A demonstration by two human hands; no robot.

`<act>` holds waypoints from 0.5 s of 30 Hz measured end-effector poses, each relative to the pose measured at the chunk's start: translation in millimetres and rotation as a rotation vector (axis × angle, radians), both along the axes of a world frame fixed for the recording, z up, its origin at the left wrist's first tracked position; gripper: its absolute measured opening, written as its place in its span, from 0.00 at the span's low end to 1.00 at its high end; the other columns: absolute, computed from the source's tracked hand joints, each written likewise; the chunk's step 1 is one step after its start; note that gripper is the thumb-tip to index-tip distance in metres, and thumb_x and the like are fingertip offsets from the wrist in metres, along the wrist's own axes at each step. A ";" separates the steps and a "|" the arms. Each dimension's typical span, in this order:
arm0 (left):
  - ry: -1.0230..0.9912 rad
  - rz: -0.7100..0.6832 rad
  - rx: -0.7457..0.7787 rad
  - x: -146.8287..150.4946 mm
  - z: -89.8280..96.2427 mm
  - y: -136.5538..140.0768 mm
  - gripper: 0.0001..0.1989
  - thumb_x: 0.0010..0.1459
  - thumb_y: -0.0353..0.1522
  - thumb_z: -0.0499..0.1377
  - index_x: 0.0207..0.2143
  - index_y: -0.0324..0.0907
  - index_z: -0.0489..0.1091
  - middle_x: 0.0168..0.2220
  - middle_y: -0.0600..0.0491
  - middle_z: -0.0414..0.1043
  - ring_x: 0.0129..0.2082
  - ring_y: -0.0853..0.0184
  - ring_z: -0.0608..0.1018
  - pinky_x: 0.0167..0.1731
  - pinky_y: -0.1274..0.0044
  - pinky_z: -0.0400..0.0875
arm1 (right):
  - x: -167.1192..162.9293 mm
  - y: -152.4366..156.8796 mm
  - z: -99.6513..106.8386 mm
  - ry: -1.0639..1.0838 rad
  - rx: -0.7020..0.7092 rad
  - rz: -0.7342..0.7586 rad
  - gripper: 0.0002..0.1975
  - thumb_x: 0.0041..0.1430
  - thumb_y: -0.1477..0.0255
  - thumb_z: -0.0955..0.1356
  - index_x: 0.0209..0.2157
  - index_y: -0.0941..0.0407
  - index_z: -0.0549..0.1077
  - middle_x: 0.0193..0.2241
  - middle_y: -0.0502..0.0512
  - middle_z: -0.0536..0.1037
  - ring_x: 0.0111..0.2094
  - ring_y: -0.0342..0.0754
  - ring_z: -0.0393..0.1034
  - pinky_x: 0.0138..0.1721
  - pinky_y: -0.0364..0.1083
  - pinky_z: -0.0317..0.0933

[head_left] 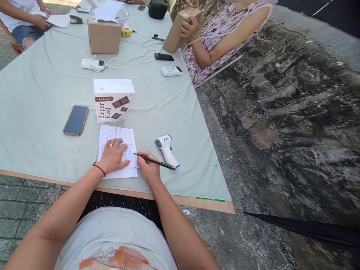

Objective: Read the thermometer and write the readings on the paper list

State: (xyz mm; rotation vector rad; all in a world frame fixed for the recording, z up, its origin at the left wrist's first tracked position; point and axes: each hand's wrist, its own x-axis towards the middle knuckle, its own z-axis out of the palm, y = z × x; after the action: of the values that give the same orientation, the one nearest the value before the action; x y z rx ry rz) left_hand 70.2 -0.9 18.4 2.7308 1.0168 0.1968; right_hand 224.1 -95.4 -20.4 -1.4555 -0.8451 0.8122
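Note:
My left hand (113, 154) lies flat with spread fingers on a printed sheet of paper (116, 137) near the table's front edge. It wears a ring and a red wrist cord. My right hand (149, 167) rests on the cloth just right of the sheet and grips a black pen (157, 162), whose tip points left at the paper's right edge. A white and blue infrared thermometer (165, 149) lies just beyond the pen. A white "Su-per Meal" box (113, 99) stands behind the sheet.
A phone (76, 119) lies face up left of the box. The pale green tablecloth (42, 112) covers the table. Farther back are a cardboard box (104, 36), a white charger with cables (92, 63) and a black phone (164, 56). A person at the right holds another cardboard box (177, 32); another person sits far left.

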 end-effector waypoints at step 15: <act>-0.043 0.062 0.014 5.6 -3.1 -10.1 0.24 0.56 0.40 0.60 0.52 0.37 0.67 0.59 0.38 0.63 0.60 0.50 0.64 0.64 0.57 0.52 | -12.3 4.4 -1.1 -0.168 -0.025 -0.042 0.11 0.49 0.62 0.67 0.26 0.55 0.73 0.22 0.50 0.71 0.24 0.44 0.61 0.27 0.44 0.60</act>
State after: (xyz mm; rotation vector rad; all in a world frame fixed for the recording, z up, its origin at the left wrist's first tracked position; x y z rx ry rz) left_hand 75.8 -11.0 15.3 2.6976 1.0927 0.2732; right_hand 211.8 -91.0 -21.5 -1.5744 -0.9297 0.6775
